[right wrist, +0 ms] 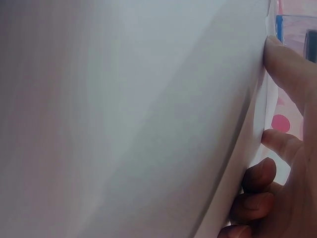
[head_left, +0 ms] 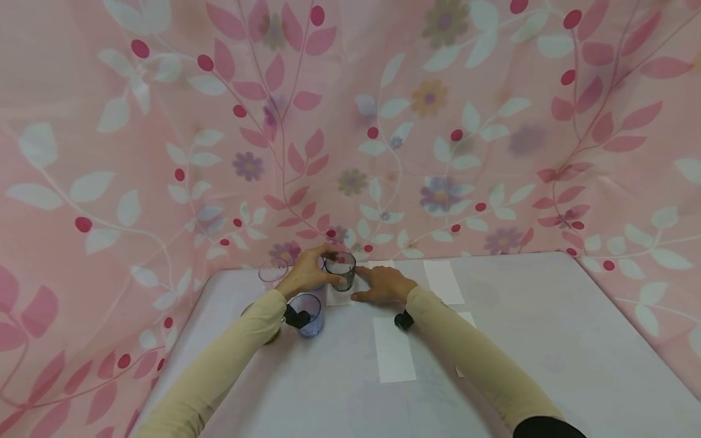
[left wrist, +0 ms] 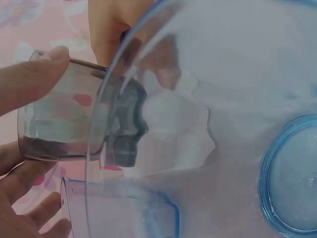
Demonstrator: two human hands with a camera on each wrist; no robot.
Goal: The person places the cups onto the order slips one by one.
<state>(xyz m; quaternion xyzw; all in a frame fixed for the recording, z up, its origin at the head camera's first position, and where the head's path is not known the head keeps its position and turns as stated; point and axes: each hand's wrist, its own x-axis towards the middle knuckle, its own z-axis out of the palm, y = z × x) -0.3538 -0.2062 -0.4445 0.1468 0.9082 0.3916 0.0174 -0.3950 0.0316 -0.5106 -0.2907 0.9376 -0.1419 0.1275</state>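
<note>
Holding a smoky grey drinking glass [head_left: 341,272], the left hand [head_left: 308,271] grasps it between the thumb and the other fingers, with the thumb near its rim. This glass is at the far part of the white tabletop [head_left: 520,340], by a white paper sheet [head_left: 339,298]; I cannot tell if its base touches the paper. In the head view it looks nearly upright.

The right hand [head_left: 384,285] is just beside the glass, on its right. Its fingers are released and grip nothing: in the right wrist view, the thumb and the next finger reach out to the edge of a white surface, while the others bend loosely. Whether a fingertip also touches the grey glass, I cannot tell.

Around the left arm there are other glasses. A pink-rimmed glass [head_left: 272,272] is to the left of the hand, and a blue glass [head_left: 310,319] is nearer, partly behind a black wrist device [head_left: 297,317]. More white paper lies to the right: one front sheet [head_left: 394,351] and one rear sheet [head_left: 444,282]. Both sleeves are beige, and behind the tabletop hangs a pink floral curtain [head_left: 339,121].
</note>
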